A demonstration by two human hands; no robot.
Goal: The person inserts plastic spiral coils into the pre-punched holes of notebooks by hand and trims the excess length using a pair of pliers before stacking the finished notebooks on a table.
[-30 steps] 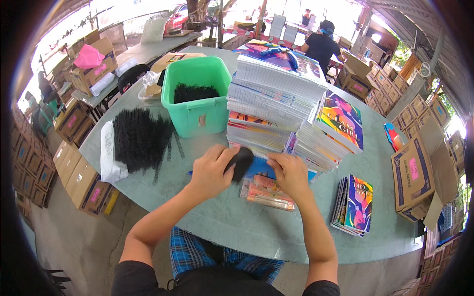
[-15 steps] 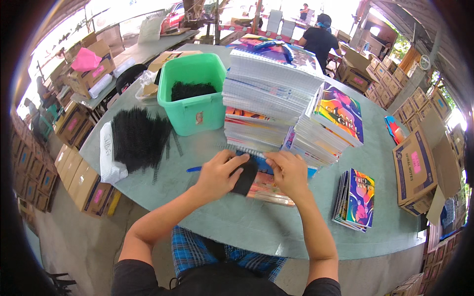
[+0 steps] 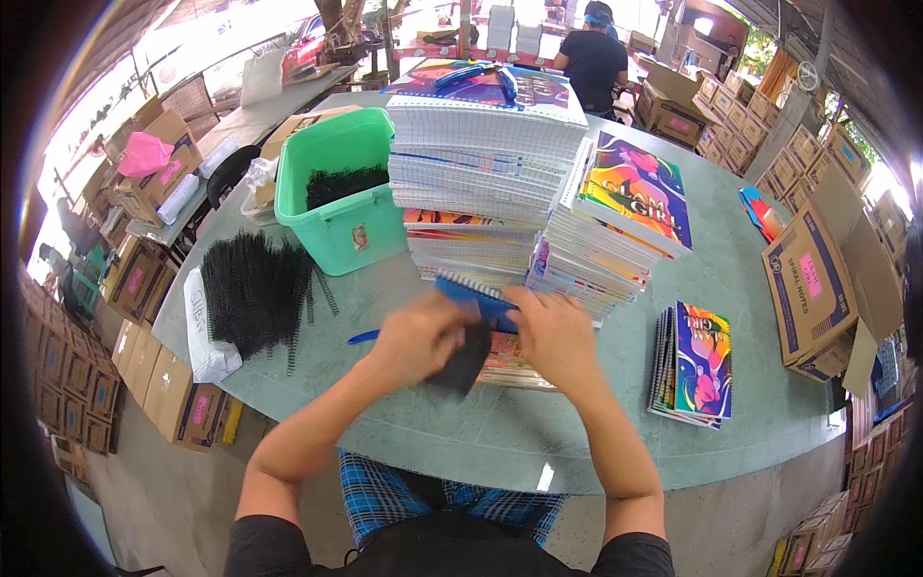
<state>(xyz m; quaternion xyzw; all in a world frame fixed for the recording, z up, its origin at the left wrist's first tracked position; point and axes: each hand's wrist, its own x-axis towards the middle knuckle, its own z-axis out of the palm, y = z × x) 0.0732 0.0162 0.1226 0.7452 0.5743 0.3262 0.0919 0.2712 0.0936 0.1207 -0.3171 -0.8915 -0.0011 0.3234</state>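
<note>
My right hand [image 3: 555, 337] is closed on the right end of a blue-covered notebook [image 3: 492, 308], fingers at its edge. Along the notebook's far edge runs a row of spiral coil. My left hand [image 3: 423, 335], smeared by motion, is at the notebook's left end; its fingers seem curled, but their grip is not clear. A dark, flat flap [image 3: 468, 361] hangs beside that hand, its kind unclear. Under the notebook lies a low stack of orange-pink printed notebooks [image 3: 519, 363]. To the left, a blue pen [image 3: 363, 337] rests on the table.
Tall stacks of notebooks [image 3: 481, 135] stand just beyond my hands. At left are a green bin [image 3: 356, 238] holding black coils and a heap of black spiral coils [image 3: 252, 298]. Finished-looking spiral notebooks [image 3: 702, 370] and an open carton [image 3: 812, 308] are at right. A person [image 3: 591, 67] is farther back.
My left hand has dropped slightly and turned, pulling away from the coil edge, and now blurs. The notebook's blue cover shows more. The whole view has shifted a little.
</note>
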